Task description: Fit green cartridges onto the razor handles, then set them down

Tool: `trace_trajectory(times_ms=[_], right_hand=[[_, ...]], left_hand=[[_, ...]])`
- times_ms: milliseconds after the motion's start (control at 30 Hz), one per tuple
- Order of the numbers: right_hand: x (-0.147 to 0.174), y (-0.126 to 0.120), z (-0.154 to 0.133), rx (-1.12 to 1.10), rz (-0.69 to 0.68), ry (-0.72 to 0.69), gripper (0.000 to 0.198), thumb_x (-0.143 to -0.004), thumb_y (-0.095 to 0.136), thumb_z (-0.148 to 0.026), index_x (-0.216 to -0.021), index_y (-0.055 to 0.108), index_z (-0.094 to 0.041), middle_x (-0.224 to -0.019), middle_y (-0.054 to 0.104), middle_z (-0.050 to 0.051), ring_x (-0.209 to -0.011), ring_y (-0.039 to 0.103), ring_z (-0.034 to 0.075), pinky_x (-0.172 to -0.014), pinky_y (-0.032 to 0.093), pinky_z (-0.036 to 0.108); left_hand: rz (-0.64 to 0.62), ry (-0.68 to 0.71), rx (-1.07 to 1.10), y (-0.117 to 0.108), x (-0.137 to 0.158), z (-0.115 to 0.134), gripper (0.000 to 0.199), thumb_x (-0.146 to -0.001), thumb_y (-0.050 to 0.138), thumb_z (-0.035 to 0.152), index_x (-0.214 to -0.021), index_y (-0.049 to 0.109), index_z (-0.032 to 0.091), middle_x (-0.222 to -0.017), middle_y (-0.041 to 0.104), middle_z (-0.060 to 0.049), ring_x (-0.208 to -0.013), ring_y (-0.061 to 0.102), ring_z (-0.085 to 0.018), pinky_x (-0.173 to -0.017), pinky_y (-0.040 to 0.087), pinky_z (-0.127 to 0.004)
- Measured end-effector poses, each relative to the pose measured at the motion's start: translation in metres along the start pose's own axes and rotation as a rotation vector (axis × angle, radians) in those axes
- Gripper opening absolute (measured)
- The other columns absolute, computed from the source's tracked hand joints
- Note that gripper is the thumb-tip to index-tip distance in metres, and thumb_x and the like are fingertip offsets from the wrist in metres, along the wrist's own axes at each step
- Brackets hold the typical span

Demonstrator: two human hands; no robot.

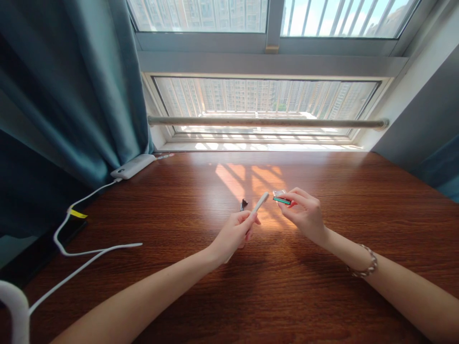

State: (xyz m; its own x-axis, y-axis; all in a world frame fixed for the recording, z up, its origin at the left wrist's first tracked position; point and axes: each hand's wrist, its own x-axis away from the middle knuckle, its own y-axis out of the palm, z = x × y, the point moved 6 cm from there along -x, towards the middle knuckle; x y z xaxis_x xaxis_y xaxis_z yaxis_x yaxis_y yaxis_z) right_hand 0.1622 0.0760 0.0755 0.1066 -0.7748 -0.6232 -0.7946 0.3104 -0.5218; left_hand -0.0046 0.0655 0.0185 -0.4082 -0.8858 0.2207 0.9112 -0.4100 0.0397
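Observation:
My left hand is closed around the handle of a slim white brush, shaped like a toothbrush. Its head tilts up to the right, with short dark bristles along one side. Just beyond the left fingers is a small black item with a flared top; its lower end is hidden, so I cannot tell if the hand holds it too. In my right hand, a small flat piece with a green edge and a clear part is pinched between thumb and fingers. A narrow gap separates it from the brush head.
Both hands are over a brown wooden desk. To the left are a white power strip, a white cable and a blue curtain. At the back, a rail crosses the window.

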Motion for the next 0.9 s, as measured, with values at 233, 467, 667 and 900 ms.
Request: trace_trajectory(times_ms=[233, 467, 667, 900], right_hand=[[0.000, 0.008, -0.002, -0.044, -0.158, -0.023, 0.017, -0.073, 0.059, -0.026, -0.087, 0.068, -0.023, -0.080, 0.063, 0.003, -0.063, 0.056, 0.013, -0.060, 0.047, 0.026], [-0.009, -0.016, -0.010, -0.122, -0.100, 0.086, 0.017, -0.073, 0.060, -0.030, -0.084, 0.069, -0.021, -0.075, 0.064, 0.004, -0.062, 0.058, 0.014, -0.057, 0.047, 0.026], [0.013, -0.027, 0.020, -0.238, -0.063, 0.259, 0.020, -0.070, 0.063, -0.032, -0.086, 0.068, -0.021, -0.082, 0.068, 0.004, -0.064, 0.061, 0.016, -0.059, 0.050, 0.029], [0.047, -0.022, 0.055, -0.244, -0.072, 0.382, 0.020, -0.068, 0.064, -0.033, -0.082, 0.067, -0.020, -0.081, 0.069, 0.004, -0.067, 0.063, 0.019, -0.061, 0.051, 0.031]], left_hand=[[-0.089, -0.050, 0.126, 0.017, 0.008, -0.003, 0.038, -0.079, 0.044, 0.051, -0.081, 0.053, 0.015, -0.041, 0.036, 0.008, -0.032, 0.018, -0.003, -0.031, 0.011, -0.017], [-0.024, -0.041, 0.193, 0.024, 0.013, -0.003, 0.031, -0.079, 0.047, 0.044, -0.080, 0.052, 0.014, -0.043, 0.038, 0.008, -0.032, 0.019, -0.002, -0.033, 0.010, -0.017], [-0.001, -0.016, 0.088, 0.030, 0.006, -0.001, 0.024, -0.076, 0.053, 0.036, -0.081, 0.046, 0.014, -0.054, 0.051, 0.004, -0.038, 0.040, -0.005, -0.038, 0.029, -0.017], [-0.048, -0.086, -0.533, 0.039, -0.011, -0.002, 0.024, -0.084, 0.030, 0.037, -0.073, 0.040, 0.018, -0.048, 0.058, -0.002, -0.040, 0.056, -0.015, -0.039, 0.038, -0.022]])
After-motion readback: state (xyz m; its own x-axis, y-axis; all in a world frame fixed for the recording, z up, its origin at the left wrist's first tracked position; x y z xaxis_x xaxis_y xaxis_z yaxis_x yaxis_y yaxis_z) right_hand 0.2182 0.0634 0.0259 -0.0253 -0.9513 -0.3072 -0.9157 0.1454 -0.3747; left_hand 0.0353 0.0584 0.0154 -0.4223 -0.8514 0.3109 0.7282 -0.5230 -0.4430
